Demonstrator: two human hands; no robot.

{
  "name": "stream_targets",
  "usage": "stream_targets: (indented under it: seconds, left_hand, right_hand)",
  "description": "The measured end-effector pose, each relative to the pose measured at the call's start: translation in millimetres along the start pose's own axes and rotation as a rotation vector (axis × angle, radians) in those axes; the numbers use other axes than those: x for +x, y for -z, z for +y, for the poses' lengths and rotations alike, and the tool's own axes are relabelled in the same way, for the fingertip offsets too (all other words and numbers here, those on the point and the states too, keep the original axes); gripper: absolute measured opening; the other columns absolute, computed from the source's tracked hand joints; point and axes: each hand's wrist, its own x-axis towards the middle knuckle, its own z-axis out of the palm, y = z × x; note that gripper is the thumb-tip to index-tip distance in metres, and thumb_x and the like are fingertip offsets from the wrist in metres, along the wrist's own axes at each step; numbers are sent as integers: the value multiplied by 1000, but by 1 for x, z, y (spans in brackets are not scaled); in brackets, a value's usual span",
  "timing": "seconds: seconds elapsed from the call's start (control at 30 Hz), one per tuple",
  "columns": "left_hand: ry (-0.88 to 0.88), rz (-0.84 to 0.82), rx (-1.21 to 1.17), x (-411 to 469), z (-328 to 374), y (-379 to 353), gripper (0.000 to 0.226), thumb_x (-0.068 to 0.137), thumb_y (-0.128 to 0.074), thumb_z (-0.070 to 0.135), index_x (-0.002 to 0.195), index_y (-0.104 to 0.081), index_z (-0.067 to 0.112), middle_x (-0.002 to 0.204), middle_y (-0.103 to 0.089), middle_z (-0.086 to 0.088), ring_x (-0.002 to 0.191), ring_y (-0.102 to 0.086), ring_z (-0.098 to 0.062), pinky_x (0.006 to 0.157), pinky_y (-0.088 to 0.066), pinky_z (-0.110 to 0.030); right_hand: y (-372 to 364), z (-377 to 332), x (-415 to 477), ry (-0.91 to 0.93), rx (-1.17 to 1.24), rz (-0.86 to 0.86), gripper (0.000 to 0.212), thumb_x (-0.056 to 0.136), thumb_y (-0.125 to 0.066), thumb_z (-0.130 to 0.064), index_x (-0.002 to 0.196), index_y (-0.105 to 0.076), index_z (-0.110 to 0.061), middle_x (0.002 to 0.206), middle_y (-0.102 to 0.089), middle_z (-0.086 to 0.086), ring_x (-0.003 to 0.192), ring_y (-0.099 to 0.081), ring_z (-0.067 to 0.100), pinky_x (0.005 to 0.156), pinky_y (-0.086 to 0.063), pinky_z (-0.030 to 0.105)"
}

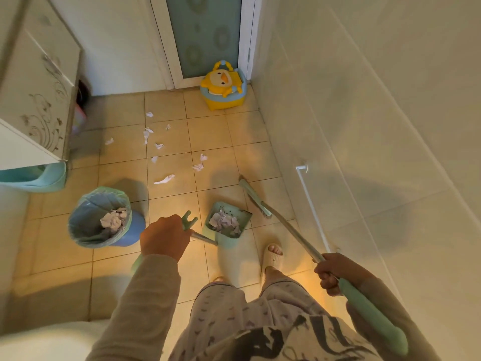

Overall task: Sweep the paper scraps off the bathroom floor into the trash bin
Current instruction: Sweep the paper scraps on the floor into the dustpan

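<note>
Paper scraps [166, 142] lay scattered on the tiled floor [216, 131] at twelve o'clock; more filled the green dustpan [226, 221] and the bag-lined blue trash bin [104, 217] at ten. Left hand [164, 237] gripped the dustpan's handle, right hand [335, 272] the broom [260, 201].

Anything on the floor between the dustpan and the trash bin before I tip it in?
Head view: only the left hand gripping the dustpan handle crosses that stretch. The tiles toward the trash bin look bare; the loose scraps lie farther away.
</note>
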Motion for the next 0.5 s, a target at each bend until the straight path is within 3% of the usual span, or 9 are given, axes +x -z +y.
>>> stream_targets:
  seconds: [0.13, 0.27, 0.5]
  left_hand:
    - [56, -50, -18, 23, 22, 13, 34, 92, -52, 46, 104, -63, 16, 93, -70, -4, 85, -66, -24, 65, -43, -26]
    - [165, -97, -108, 52, 45, 27, 36, 93, -51, 45, 107, -61, 13, 100, -68, -9, 93, -65, -29, 78, -51, -32]
    - [387, -64, -223, 84, 76, 50, 39, 93, -53, 43, 109, -64, 9, 99, -68, -14, 92, -64, -32, 83, -53, -37]
  right_hand:
    - [16, -38, 11, 35, -28, -6, 24, 88, -41, 9, 70, -36, -6, 40, -38, 6, 24, -33, 11, 33, -32, 13]
    - [41, -84, 26, 38, -134, -15, 25, 87, -43, 9, 67, -38, -5, 40, -38, 6, 24, -34, 11, 33, -32, 13]
    - [88, -172, 61, 33, -344, -58, 26, 85, -44, 8, 64, -37, -6, 35, -38, 3, 25, -34, 11, 36, -31, 13]
